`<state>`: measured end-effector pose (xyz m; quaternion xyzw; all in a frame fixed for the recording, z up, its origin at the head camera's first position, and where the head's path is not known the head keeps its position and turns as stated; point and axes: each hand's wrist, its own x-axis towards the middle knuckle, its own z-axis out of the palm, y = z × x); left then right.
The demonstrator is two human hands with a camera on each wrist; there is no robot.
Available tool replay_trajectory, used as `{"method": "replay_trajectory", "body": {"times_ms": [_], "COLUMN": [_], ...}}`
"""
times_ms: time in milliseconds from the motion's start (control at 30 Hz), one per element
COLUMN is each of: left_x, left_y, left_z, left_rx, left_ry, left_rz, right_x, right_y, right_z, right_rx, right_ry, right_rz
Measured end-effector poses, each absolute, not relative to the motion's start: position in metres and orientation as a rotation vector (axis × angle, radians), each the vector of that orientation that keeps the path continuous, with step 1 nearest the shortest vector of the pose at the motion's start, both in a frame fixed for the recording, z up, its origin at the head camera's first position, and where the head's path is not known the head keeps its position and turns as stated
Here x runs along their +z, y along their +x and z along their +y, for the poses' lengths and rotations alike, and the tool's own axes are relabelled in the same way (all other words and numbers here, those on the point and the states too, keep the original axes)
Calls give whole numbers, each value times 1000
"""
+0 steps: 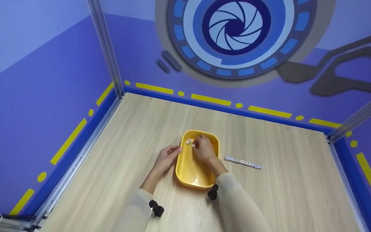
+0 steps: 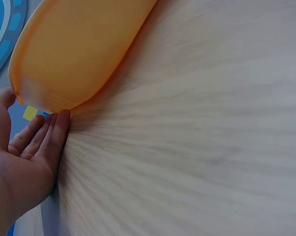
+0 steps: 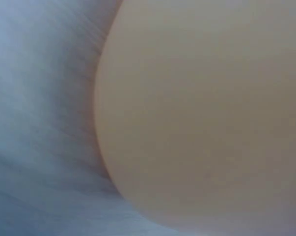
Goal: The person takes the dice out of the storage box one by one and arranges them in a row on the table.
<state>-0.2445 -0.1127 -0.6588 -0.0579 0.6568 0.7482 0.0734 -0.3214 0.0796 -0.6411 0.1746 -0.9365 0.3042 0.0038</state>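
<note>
A yellow plastic tub point(image 1: 192, 174) stands on the table in the head view, with a few small white dice point(image 1: 188, 141) inside near its far left corner. My left hand point(image 1: 167, 158) holds the tub's left rim: in the left wrist view the thumb point(image 2: 5, 97) is at the edge and the fingers point(image 2: 54, 135) lie against the outer side. Reaching into the tub, my right hand point(image 1: 204, 149) pinches a small white die point(image 1: 193, 145) between thumb and fingertips. Only the blurred tub wall point(image 3: 197, 118) fills the right wrist view, hiding that hand.
A straight row of white dice with dark dots point(image 1: 243, 162) lies on the wooden table point(image 1: 295, 180) to the right of the tub. Blue-purple printed walls point(image 1: 140, 58) with metal corner posts surround the table at the back and sides.
</note>
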Motion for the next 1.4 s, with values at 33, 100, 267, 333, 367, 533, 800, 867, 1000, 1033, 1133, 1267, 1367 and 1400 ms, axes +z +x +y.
{"method": "replay_trajectory", "body": {"times_ms": [33,100,267,333,367,533,800,867,1000,1033,1133,1267,1367,1400], "left_x": [-659,-659,-659,-659,-659,-660,-660,-659,-661,-661,-661,-661,-661,-661], "left_y": [-245,-246,-248,-248,-247,-247,-245,-245,-244,-244,-243,-242,-243,-243], "left_z": [-112,-111,-112,-113,-113,-113,-114,-114,-114,-114,-114,-113,-113,-114], "left_rx": [2244,2240,2234,2228,2223,2236,2195,2188,2185,2185,2190,2193,2183,2181], "left_ry": [-167,-160,-176,-182,-185,-190,-225,-220,-216,-218,-214,-196,-198,-199], "left_rz": [1973,1972,1999,2017,2020,1984,2032,2051,2057,2051,2045,2055,2069,2070], "right_x": [-641,-642,-642,-641,-639,-621,-583,-577,-579,-582,-592,-603,-612,-616], "right_y": [-321,-321,-321,-321,-320,-316,-316,-312,-303,-300,-290,-278,-269,-266], "right_z": [80,81,76,74,74,82,146,170,219,232,268,313,339,346], "right_rx": [940,900,773,752,764,968,1234,1244,1171,1148,1105,1103,1084,1076], "right_ry": [537,528,596,651,673,747,715,688,656,656,611,503,423,398], "right_rz": [-2938,-2932,-2879,-2851,-2842,-2779,-2746,-2776,-2795,-2787,-2760,-2742,-2764,-2769]}}
